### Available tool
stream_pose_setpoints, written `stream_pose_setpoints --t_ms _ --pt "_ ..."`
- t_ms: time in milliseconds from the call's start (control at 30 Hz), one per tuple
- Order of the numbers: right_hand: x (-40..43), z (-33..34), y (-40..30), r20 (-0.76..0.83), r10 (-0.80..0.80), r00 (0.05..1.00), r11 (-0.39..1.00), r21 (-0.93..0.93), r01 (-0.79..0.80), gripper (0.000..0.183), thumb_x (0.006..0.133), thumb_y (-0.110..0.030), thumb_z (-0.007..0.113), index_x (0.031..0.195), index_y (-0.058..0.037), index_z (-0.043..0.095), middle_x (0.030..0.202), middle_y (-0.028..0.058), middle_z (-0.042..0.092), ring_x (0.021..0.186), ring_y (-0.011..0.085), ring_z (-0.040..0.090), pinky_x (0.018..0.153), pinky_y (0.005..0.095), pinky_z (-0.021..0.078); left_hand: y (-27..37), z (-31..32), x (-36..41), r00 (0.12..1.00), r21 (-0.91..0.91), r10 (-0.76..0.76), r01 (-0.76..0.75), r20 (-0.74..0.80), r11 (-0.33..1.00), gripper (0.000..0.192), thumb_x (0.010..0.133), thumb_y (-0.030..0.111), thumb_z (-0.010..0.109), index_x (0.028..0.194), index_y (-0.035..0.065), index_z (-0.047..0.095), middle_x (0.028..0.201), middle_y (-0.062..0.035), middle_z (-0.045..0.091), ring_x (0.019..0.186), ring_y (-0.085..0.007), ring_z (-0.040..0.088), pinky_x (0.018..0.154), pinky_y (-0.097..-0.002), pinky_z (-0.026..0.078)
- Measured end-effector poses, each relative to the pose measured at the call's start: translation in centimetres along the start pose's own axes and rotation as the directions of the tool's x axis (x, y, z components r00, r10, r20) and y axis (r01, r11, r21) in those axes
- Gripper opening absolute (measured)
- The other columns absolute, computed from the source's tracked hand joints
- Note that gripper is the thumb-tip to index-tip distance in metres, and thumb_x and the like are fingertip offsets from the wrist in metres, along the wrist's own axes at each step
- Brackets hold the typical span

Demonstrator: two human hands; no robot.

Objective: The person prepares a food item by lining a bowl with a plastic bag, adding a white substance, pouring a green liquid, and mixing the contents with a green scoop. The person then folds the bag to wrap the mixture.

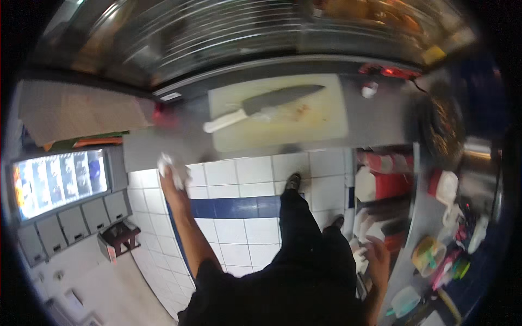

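Observation:
My left hand [172,179] is at the left end of the grey counter [183,148], closed around a crumpled white cloth or paper [175,169]. My right hand [377,254] hangs low on the right, beside a shelf; blur hides whether it holds the white item [360,258] next to it. Before me on the counter lies a pale yellow-green cutting board [281,130] with brown scraps on it. A large chef's knife [261,102] lies across the board, its white handle reaching past the left edge and its blade pointing right.
Behind the counter stands a glass case with metal racks [228,36]. A dark round pan or tray [438,114] is at the right. Red and white containers [387,183] fill a lower shelf; tubs and utensils [428,256] crowd the right-hand worktop. Cardboard [81,108] lies left.

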State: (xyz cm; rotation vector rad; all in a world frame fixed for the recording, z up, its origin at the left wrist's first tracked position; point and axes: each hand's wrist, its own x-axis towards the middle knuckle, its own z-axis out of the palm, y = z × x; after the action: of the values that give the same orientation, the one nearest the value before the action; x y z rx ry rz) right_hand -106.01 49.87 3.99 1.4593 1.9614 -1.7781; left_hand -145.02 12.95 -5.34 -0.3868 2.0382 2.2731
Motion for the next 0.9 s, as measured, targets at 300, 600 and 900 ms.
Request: stream_pose_setpoints --t_ms 300,600,900 --pt "-3.6 -2.9 0.4 -0.130 -0.748 0.651 0.652 -0.325 0.685 0.046 0.084 -0.019 0.075 0.122 0.0001 0.059 0.115 0.0140 0.055 0.092 0.0204 0.059 0.076 0.0324 0.0503 -5.2 22.4 -32.7 -0.146 0.360 -0.367 0.692 0.919 0.626 0.072 0.098 0.062 0.036 0.137 0.0026 0.045 0.117 -0.0083 0.062 0.097 -0.0175 0.064 0.081 -0.0301 0.052" --pt "-14.0 -16.2 18.7 -0.768 0.115 0.630 0.603 0.558 0.570 0.036 0.103 -0.032 0.051 0.115 0.0012 0.058 0.090 0.0023 0.061 0.083 0.0080 0.055 0.071 0.0247 0.0455 -8.1 29.7 -58.2 -0.562 0.689 -0.399 0.598 0.724 0.409 0.057 0.104 0.045 0.035 0.144 0.0042 0.039 0.126 -0.0127 0.058 0.114 -0.0238 0.058 0.100 -0.0390 0.044" --pt "-23.7 -20.4 27.5 -0.776 0.261 0.574 0.301 0.631 0.716 0.046 0.103 -0.029 0.050 0.135 0.0025 0.042 0.123 0.0086 0.056 0.113 0.0148 0.050 0.097 0.0304 0.0414 -9.1 30.5 -72.8 -0.375 0.143 -0.246 -0.281 0.894 0.949 0.044 0.099 0.016 0.057 0.138 -0.0037 0.050 0.123 -0.0128 0.056 0.107 -0.0154 0.055 0.092 -0.0280 0.044"
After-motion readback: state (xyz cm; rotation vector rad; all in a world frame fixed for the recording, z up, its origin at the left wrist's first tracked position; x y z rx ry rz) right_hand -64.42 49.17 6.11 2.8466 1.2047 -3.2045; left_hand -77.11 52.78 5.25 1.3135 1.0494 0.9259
